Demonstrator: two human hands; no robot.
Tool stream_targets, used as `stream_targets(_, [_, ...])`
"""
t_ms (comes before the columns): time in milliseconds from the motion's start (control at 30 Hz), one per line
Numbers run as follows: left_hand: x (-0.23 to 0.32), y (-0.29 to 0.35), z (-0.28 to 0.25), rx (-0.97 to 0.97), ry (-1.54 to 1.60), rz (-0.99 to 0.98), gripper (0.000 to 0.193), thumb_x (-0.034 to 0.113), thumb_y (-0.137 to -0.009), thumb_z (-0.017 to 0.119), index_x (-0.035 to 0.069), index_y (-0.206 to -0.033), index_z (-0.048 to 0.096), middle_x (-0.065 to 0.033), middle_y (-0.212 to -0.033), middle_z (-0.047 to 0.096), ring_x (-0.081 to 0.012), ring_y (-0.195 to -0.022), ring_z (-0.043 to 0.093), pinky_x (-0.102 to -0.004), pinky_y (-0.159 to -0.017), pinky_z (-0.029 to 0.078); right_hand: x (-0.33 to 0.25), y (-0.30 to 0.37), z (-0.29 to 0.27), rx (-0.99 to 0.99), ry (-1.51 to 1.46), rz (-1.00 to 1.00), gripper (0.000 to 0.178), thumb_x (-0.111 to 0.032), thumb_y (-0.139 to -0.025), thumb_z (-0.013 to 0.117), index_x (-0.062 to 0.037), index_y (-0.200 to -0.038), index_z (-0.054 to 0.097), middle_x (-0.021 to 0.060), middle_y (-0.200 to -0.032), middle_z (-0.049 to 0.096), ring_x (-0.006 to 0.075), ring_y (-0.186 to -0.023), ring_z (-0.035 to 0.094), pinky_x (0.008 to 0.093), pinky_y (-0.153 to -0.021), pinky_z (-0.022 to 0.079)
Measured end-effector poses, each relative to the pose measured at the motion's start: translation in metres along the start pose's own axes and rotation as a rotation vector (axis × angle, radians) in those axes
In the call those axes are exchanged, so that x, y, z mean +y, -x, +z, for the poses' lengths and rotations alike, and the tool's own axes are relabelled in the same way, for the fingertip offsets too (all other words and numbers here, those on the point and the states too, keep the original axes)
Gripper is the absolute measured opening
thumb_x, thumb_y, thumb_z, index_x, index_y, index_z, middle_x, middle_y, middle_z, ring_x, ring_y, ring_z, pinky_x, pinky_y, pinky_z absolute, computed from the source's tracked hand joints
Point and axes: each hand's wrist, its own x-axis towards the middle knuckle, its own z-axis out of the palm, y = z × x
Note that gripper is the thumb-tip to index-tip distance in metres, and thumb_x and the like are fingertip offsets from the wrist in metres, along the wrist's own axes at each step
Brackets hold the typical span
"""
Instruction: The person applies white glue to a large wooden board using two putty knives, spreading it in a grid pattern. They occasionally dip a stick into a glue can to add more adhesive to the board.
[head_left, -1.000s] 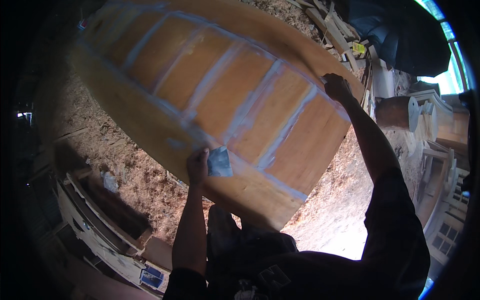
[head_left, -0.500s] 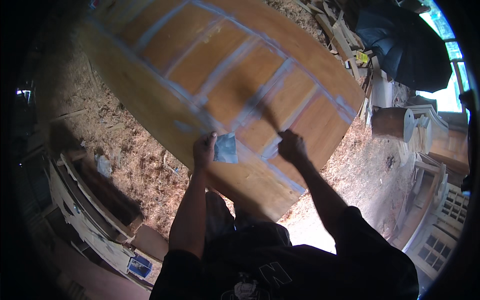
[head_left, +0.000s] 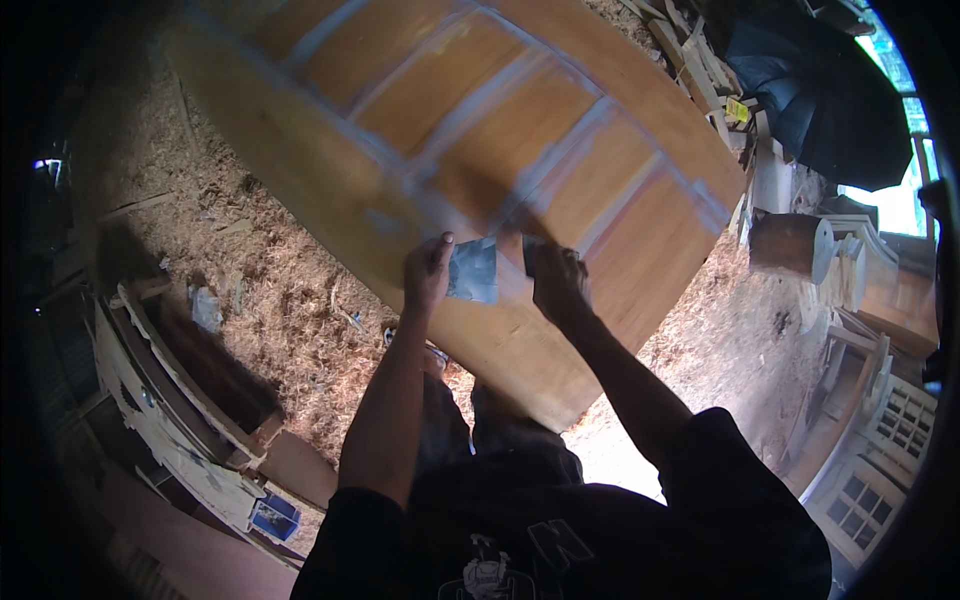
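Observation:
A large brown wooden panel lies in front of me, crossed by bands of pale blue-grey filler. Above its near part, my left hand pinches a square, blue-grey flat plate by its left edge, thumb on top. Just to the right, my right hand is closed on a dark flat scraper, whose full shape is partly hidden by the fingers. The scraper is close to the plate's right edge, with a small gap between them.
Wood shavings cover the ground. A curved wooden frame and a blue box lie at the left. Scrap wood, a dark umbrella, a brown cylinder and white latticed panels stand at the right.
My right hand has come left and turned, bringing the scraper from over the panel toward the plate. My left hand has risen slightly to the right with the plate. The view has shifted a little.

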Motion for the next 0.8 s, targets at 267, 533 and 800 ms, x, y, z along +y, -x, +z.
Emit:
stream_targets(267, [-0.001, -0.004, 0.000, 0.022, -0.052, 0.093, 0.049, 0.041, -0.103, 0.056, -0.002, -0.080, 0.055, -0.0141, -0.065, 0.045, -0.0219, -0.062, 0.046, -0.0392, -0.063, 0.043, 0.035, 0.019, -0.043, -0.127, -0.125, 0.238, 0.030, -0.012, -0.091, 0.052, -0.0071, -0.117, 0.067, 0.0165, -0.104, 0.065, 0.0386, -0.098, 0.068, 0.0521, -0.084, 0.055])
stream_targets(533, [-0.013, 0.000, -0.016, 0.003, 0.040, -0.066, 0.058, 0.049, -0.106, 0.044, -0.003, -0.084, 0.058, -0.0212, -0.069, 0.050, -0.0302, -0.064, 0.048, -0.0444, -0.066, 0.043, -0.006, -0.036, -0.001, -0.219, -0.175, 0.153, 0.029, -0.015, -0.093, 0.049, -0.0073, -0.111, 0.069, 0.0221, -0.105, 0.069, 0.0431, -0.100, 0.067, 0.0536, -0.088, 0.053])
stream_targets(800, [-0.059, 0.088, -0.086, 0.122, 0.558, -0.413, 0.059, 0.046, -0.110, 0.038, -0.006, -0.110, 0.065, -0.0124, -0.099, 0.068, -0.0192, -0.091, 0.059, -0.0383, -0.082, 0.046, -0.051, -0.086, -0.032, -0.224, -0.399, -0.083, 0.027, -0.019, -0.087, 0.060, -0.0102, -0.109, 0.073, 0.0178, -0.099, 0.074, 0.0363, -0.088, 0.071, 0.0445, -0.078, 0.056])
